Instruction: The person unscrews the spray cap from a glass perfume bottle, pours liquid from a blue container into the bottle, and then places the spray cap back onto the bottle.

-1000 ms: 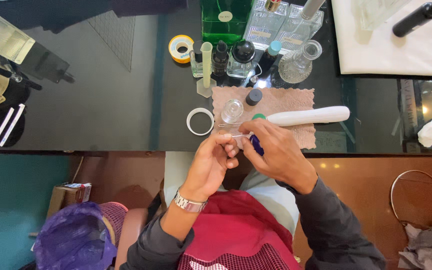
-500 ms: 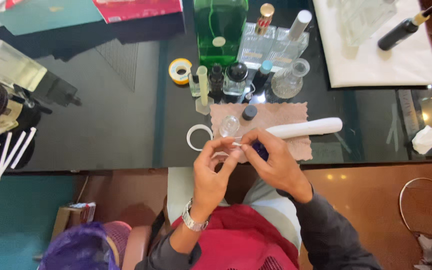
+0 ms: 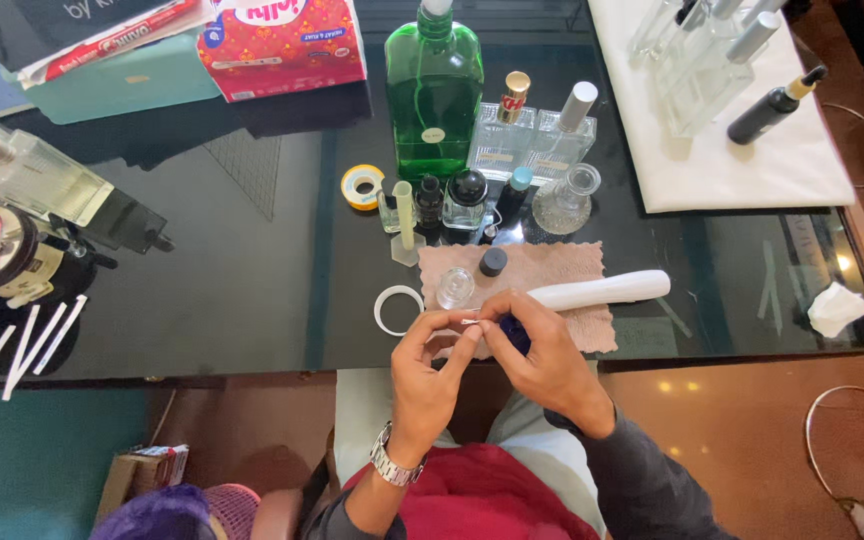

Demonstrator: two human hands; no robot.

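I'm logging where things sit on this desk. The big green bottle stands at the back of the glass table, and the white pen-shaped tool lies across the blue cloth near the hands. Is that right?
Not quite: the cloth is pinkish beige, not blue, as the head view shows. The rest holds: the big green bottle stands at the back of the glass table, and the white pen-shaped tool lies across the cloth near the hands.

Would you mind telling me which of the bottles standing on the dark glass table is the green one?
It is the large green bottle at the back centre, far taller than the clear perfume bottles to its right and the small dark vials in front of it.
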